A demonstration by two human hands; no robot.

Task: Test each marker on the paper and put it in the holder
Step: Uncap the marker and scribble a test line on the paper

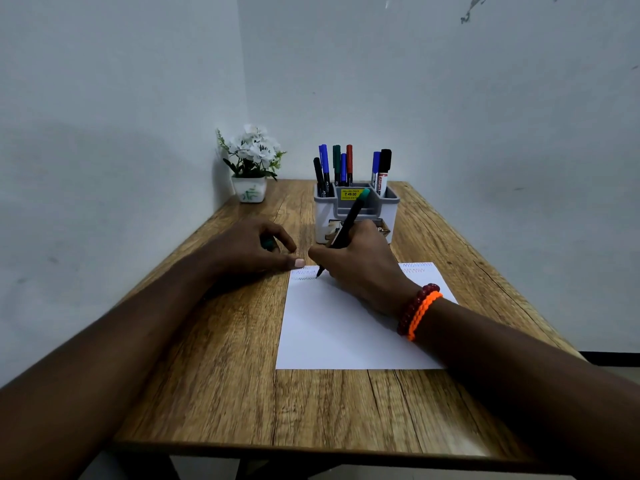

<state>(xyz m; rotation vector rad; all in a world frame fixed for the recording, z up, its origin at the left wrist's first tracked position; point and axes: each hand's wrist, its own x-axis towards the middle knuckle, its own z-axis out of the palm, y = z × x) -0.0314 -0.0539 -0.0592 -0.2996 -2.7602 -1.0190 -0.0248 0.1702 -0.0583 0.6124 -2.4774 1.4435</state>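
My right hand [360,268] grips a black marker with a green end [348,221], tilted, its tip touching the top left of the white paper [346,334] beside zigzag test lines. My left hand [256,247] rests on the table at the paper's top left corner, thumb pressing the edge, fingers curled around a small green cap [268,243]. The grey holder [356,211] stands just behind my right hand with several markers upright in it: black, blue, green and red.
A small white pot of white flowers [252,164] sits at the table's back left corner against the wall. The wooden table [221,375] fills the view; walls close it in at the left and back. Its front edge is near the bottom.
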